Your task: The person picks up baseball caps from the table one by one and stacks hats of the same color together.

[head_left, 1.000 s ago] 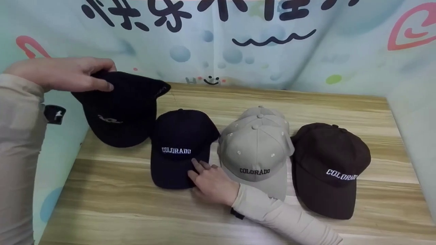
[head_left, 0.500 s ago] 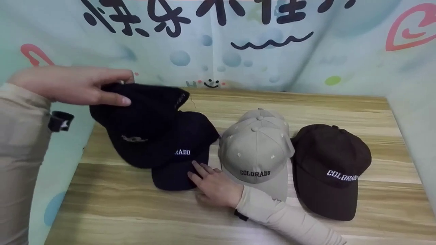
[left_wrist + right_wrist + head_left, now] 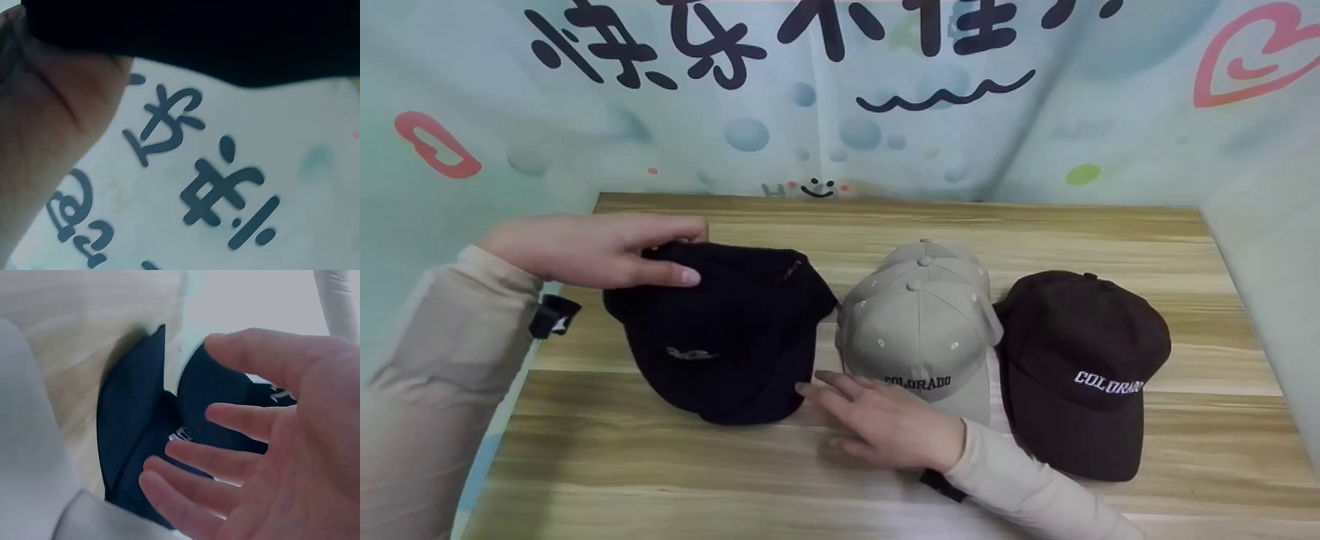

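My left hand (image 3: 600, 251) pinches the crown of a black baseball cap (image 3: 712, 322) with a small pale emblem, thumb on the near side. This cap hangs over a navy cap (image 3: 793, 386) on the table and hides most of it; contact between the two is unclear. In the right wrist view the navy cap's brim (image 3: 132, 410) and part of its white lettering show below the black one. My right hand (image 3: 889, 427), fingers extended and holding nothing, hovers by the navy brim and in front of the grey caps (image 3: 919, 330). Dark cloth fills the top of the left wrist view.
The grey caps stand nested in a row, the front one lettered COLORADO. To their right sits a dark brown cap (image 3: 1091, 322) with white COLORADO lettering. A wooden table (image 3: 660, 480) carries them all, with a printed cloth backdrop (image 3: 780, 97) behind and at the sides.
My left hand has brought the black cap right and down, from beside the navy cap to over it. My right hand has drawn back to the right, off the navy brim.
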{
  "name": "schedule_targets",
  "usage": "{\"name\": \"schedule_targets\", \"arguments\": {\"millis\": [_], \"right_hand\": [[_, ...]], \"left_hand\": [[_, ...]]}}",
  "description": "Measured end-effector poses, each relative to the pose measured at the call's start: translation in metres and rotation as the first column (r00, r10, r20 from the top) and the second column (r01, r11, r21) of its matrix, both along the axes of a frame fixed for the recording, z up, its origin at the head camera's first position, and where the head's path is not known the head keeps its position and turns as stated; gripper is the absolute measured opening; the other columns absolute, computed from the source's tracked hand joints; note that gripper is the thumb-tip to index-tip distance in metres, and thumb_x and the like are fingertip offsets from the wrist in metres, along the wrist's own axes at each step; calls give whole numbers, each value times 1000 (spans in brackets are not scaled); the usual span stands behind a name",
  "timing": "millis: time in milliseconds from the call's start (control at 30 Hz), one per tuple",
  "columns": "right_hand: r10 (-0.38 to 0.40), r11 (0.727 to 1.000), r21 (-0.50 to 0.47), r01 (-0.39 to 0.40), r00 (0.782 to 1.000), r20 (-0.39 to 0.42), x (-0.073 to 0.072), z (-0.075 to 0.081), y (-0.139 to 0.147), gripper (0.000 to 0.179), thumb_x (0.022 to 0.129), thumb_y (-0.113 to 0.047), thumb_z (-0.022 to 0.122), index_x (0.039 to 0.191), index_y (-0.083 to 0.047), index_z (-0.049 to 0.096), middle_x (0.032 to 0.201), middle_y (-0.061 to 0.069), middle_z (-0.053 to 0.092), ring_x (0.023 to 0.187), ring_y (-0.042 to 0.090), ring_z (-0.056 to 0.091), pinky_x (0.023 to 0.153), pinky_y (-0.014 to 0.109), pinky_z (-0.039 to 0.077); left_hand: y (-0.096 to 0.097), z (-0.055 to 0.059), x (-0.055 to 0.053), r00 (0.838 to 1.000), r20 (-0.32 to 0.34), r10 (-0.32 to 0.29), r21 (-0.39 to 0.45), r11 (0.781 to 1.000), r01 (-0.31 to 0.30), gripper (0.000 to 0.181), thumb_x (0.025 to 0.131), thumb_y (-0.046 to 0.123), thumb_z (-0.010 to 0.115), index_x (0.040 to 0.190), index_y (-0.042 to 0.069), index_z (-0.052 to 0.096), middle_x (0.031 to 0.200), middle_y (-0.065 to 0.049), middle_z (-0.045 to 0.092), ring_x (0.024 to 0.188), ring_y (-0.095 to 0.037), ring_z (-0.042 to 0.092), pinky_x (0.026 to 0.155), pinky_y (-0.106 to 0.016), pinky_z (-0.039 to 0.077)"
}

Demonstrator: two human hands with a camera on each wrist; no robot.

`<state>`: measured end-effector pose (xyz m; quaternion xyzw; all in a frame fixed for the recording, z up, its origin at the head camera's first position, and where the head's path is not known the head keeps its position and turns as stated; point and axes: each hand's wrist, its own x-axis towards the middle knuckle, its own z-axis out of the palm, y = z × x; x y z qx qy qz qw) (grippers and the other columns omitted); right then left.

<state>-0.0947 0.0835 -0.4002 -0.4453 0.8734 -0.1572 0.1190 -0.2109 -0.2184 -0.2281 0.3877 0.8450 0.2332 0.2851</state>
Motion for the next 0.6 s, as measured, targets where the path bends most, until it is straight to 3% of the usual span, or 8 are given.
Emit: {"name": "schedule_targets", "arguments": {"millis": [233, 400, 500, 600], "right_hand": [[-15, 993, -113, 15, 1000, -3, -1, 7, 22, 62, 94, -30, 61, 149, -17, 35, 140, 8, 47, 123, 24, 50, 92, 43, 46], [-18, 979, -205, 10, 999, -34, -4, 9, 36, 58, 94, -26, 63, 146, -15, 39, 136, 4, 50, 119, 20, 52, 91, 41, 47], [-27, 968, -250, 18, 999, -35, -6, 10, 43, 60, 93, -23, 64, 147, -15, 38, 135, 3, 50, 117, 19, 53, 91, 39, 47], [-27, 962, -274, 20, 999, -23, -6, 10, 48, 61, 94, -23, 63, 148, -15, 36, 138, 2, 48, 118, 18, 52, 93, 37, 46]], "left_hand": [[19, -35, -7, 995, 97, -14, 27, 1000, 12, 28, 101, 25, 54, 120, 5, 49, 108, -7, 51, 102, -22, 48, 89, -40, 37], [31, -61, -22, 984, 167, -66, 70, 996, 55, 21, 101, 22, 54, 114, 7, 52, 104, -6, 51, 96, -22, 48, 86, -39, 38], [32, -72, -31, 986, 158, -46, 55, 998, 38, 22, 101, 21, 53, 115, 4, 52, 106, -9, 53, 96, -24, 49, 85, -41, 39], [27, -79, -37, 995, 94, 19, -7, 1000, -19, 28, 101, 20, 53, 122, 2, 51, 115, -13, 54, 102, -28, 49, 89, -45, 38]]}}
